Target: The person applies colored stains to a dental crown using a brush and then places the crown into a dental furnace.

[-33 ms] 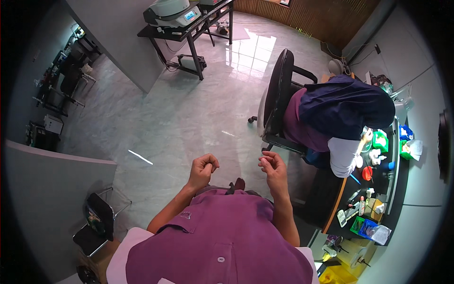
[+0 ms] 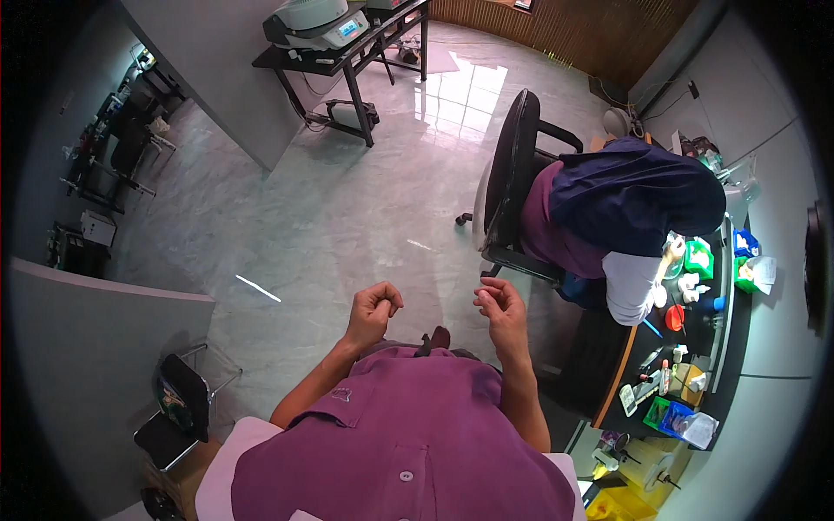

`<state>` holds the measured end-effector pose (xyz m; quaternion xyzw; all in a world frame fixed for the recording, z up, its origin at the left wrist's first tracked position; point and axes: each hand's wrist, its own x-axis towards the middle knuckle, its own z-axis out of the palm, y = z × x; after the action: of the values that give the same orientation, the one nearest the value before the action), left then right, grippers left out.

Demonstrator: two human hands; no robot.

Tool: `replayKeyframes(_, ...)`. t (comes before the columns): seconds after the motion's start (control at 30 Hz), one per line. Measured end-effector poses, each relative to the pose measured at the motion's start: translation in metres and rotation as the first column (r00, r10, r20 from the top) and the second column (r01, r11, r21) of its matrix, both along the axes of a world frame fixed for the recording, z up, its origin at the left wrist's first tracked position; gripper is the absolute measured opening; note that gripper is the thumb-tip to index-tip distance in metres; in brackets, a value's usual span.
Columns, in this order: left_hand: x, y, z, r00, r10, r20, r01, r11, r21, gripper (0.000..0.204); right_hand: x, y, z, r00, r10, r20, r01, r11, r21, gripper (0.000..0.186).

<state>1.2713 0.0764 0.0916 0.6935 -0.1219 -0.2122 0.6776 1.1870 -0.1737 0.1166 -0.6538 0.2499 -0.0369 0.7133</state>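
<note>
My left hand [image 2: 373,314] is held in the air in front of my waist, its fingers curled into a loose fist, and nothing shows in it. My right hand [image 2: 506,314] is raised at about the same height, palm turned inward. Its fingers are bent, with a gap between thumb and forefinger and no object there. The hands are well apart and touch nothing. Closest to the right hand is the armrest of a black office chair [image 2: 514,174], where a co-worker [image 2: 638,195] in a purple top and dark head covering leans over a workbench.
Along the right wall, the black workbench [image 2: 627,360] carries a red dish [image 2: 674,318], a green bin [image 2: 698,259] and small bottles. A yellow container [image 2: 621,504] is below. At the left are a low partition [image 2: 104,347] and a folding chair [image 2: 178,408]. A machine table [image 2: 352,74] stands far ahead.
</note>
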Motion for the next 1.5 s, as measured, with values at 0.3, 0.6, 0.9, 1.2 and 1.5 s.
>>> replayKeyframes(0.3, -0.002, -0.008, 0.002, 0.996, 0.044, 0.076, -0.036, 0.994, -0.103, 0.013, -0.004, 0.002, -0.004, 1.000, 0.000, 0.008, 0.000, 1.000, 0.022, 0.026)
replayKeyframes(0.6, -0.003, -0.004, -0.001, 0.996, -0.059, 0.068, 0.056, 0.998, 0.037, 0.010, -0.005, -0.002, -0.002, 1.000, 0.005, 0.008, -0.005, 1.000, 0.010, 0.026)
replayKeyframes(0.9, -0.002, -0.004, 0.001, 0.996, -0.052, 0.069, 0.050, 0.998, 0.031, 0.014, -0.006, -0.016, 0.009, 0.998, -0.057, -0.002, 0.057, 0.998, -0.027, 0.026)
replayKeyframes(1.2, -0.001, -0.007, 0.003, 0.999, -0.041, 0.013, 0.041, 0.998, -0.049, 0.018, -0.005, -0.010, 0.007, 0.999, -0.040, -0.007, 0.040, 0.999, -0.006, 0.025)
replayKeyframes(1.5, 0.000, -0.008, 0.000, 0.998, -0.055, 0.033, 0.056, 0.998, -0.039, 0.018, -0.008, -0.018, 0.008, 0.997, -0.076, 0.010, 0.076, 0.997, 0.003, 0.026)
